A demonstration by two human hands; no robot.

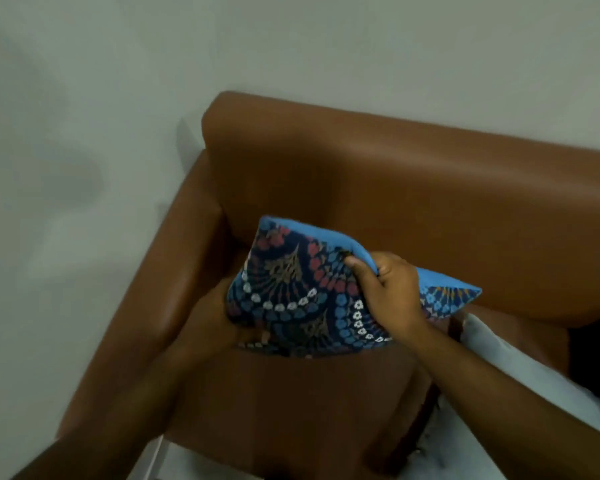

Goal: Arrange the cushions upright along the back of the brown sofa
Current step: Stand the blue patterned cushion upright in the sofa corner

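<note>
A cushion [302,292] with a dark blue floral pattern and a plain light-blue back is held over the left end of the brown sofa [413,188], tilted, close to the backrest. My right hand [388,289] grips its top edge, thumb on the patterned face. My left hand [215,320] holds its lower left corner from underneath and is partly hidden by the cushion. A white cushion [520,362] lies on the seat to the right, partly behind my right forearm.
The sofa's left armrest [153,282] runs along the pale wall [84,133]. The brown seat [291,410] lies below the held cushion. A bit of white floor [194,465] shows at the front edge.
</note>
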